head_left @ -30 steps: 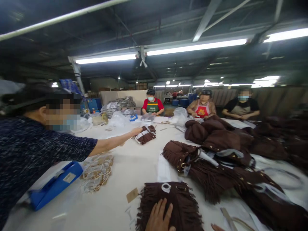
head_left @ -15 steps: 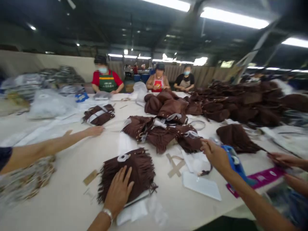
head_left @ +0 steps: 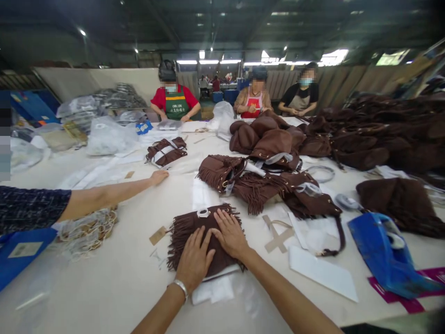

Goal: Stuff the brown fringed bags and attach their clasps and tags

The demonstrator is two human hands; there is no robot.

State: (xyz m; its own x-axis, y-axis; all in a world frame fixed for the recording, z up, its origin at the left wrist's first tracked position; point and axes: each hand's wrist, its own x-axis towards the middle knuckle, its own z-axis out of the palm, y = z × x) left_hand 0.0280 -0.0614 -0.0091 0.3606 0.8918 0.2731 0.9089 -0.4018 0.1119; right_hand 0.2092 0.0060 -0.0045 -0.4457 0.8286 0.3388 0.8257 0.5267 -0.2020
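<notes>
Flat on the table in front of me lies a dark brown fringed bag (head_left: pixel 187 222), with a white ring-like piece (head_left: pixel 203 212) at its top edge. My left hand (head_left: pixel 193 255), a silver bracelet at its wrist, rests with spread fingers on the lower middle of the bag. Beside it my right hand (head_left: pixel 229 234) also presses flat on the bag, fingers stretched toward its top. A tan tag (head_left: pixel 157 235) sticks out at the bag's left. White wrapping paper (head_left: pixel 213 291) shows below its bottom edge.
More brown bags (head_left: pixel 262 185) are heaped behind and to the right. A blue bag (head_left: pixel 382 255) lies on the right, near a white board (head_left: pixel 323 273). From the left reaches another person's arm (head_left: pixel 114 195), above a pile of stringed tags (head_left: pixel 90 232). Several co-workers sit across the table (head_left: pixel 128 287).
My right hand has come from the right, near the other bags, onto the fringed bag beside my left hand. The view has turned left. Another person's hands at the right are out of view.
</notes>
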